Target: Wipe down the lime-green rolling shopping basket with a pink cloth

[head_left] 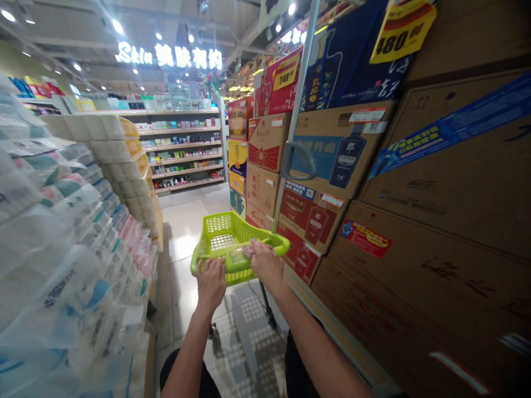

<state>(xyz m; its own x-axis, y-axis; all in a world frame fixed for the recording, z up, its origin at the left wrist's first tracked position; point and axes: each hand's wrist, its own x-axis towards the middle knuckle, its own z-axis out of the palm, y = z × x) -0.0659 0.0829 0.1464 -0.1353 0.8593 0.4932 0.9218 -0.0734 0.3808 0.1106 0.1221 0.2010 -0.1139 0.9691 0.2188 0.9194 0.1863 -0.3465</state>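
A lime-green shopping cart [219, 224] stands in front of me on its dark wheeled legs, and nothing shows inside the visible part of its basket. My left hand [212, 279] is wrapped over the left part of the cart's handle. Farther right on the same handle, my right hand [264, 262] is closed round it, the fingertips partly turned away from view. Between the hands a panel on the handle [237, 255] shows.
Plastic-wrapped tissue packs [83, 265] line the left side, close to the cart. Stacked cardboard cartons [435, 237] rise on the right, with a metal door frame and grey pull handle [302, 160] beside them. Shelves [182, 149] stand ahead past the tiled floor [182, 207].
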